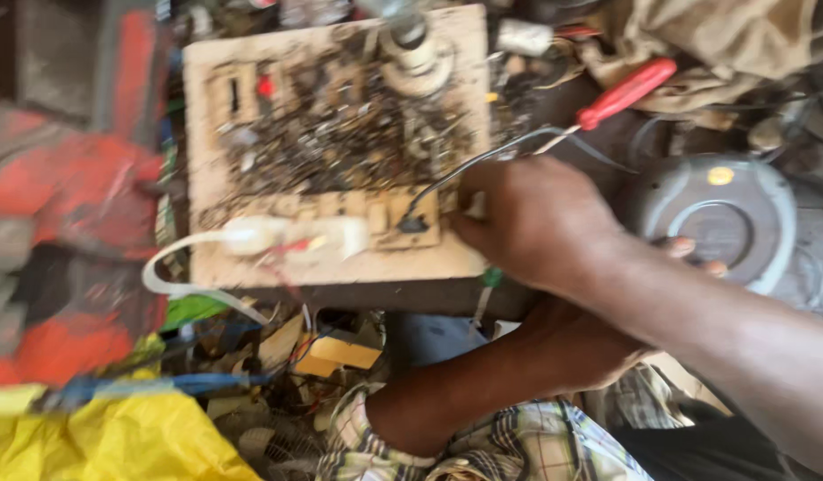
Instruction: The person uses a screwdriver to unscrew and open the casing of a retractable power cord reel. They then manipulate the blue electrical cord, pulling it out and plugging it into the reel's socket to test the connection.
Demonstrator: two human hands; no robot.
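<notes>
A head-worn camera looks down on a cluttered repair counter point(429, 298), slightly blurred by motion. At centre lies a pale, grimy wooden switchboard point(340, 142) carrying a row of sockets along its near edge and a heap of small dark metal scraps across its middle. A white plug with a flat white cable point(291, 236) already sits in the sockets at the left. A thin grey wire point(492, 156) curves from a small dark plug point(413, 223) in a socket further right.

The right hand point(541, 223) reaches over the board's right edge, its back to the camera. Its fingers curl down together at the board edge beside the dark plug; whether they pinch the wire or merely press on the board cannot be told, since the hand hides its own fingertips. The left hand point(572, 347) lies lower, under the right forearm, mostly hidden, so its grip cannot be told.

Judging by this, the wire seems connected to the board, with the connection possibly unfinished. A red-handled screwdriver point(625, 91) lies untouched beyond, and a round grey disc-shaped casing point(728, 214) rests at right.
</notes>
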